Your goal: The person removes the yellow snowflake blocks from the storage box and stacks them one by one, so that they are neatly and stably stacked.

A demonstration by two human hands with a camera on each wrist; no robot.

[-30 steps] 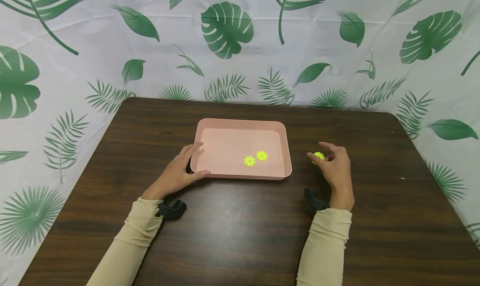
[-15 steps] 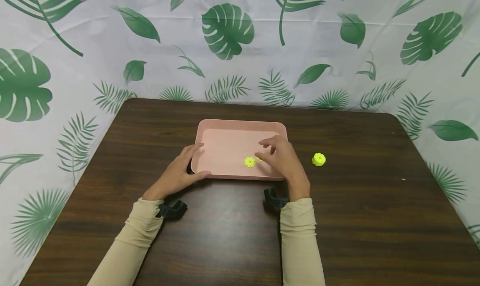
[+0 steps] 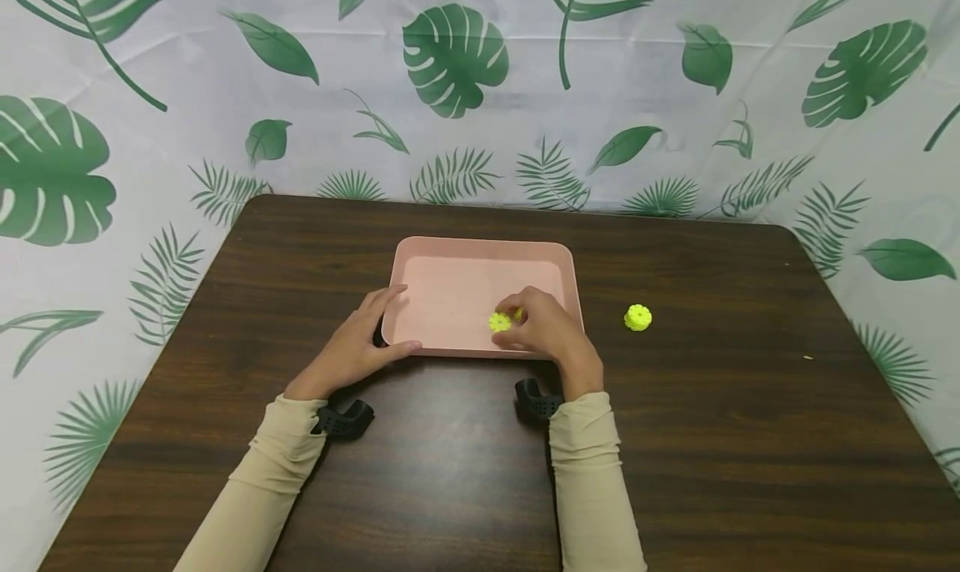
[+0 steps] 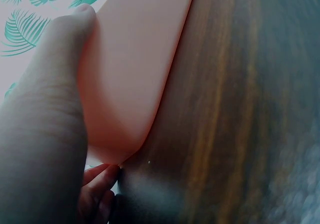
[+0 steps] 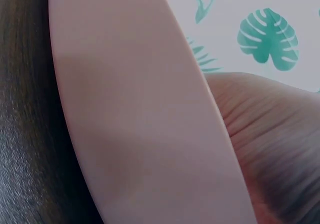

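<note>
In the head view, a shallow pink tray (image 3: 450, 284) stands mid-table. My left hand (image 3: 348, 351) holds its near left corner, thumb over the near rim and fingers along the left side. Inside the tray lies a small yellow notched disc (image 3: 499, 322). The thumb and index finger of my right hand (image 3: 551, 330) are spread on either side of it, tips close to its edge. A second yellow disc (image 3: 518, 314) is mostly hidden behind those fingers. Both wrist views show the tray's outer wall (image 4: 135, 58), with my left thumb (image 4: 85, 16) on the rim.
A short stack of yellow discs (image 3: 637, 318) stands on the dark wooden table (image 3: 450, 472) to the right of the tray. A tiny pale speck (image 3: 807, 358) lies farther right. Behind the table hangs a leaf-patterned cloth (image 3: 525, 80).
My right hand has moved left from beside the disc stack into the tray, then lower and around the left disc. The stack stays behind uncovered. The left hand and tray have not moved.
</note>
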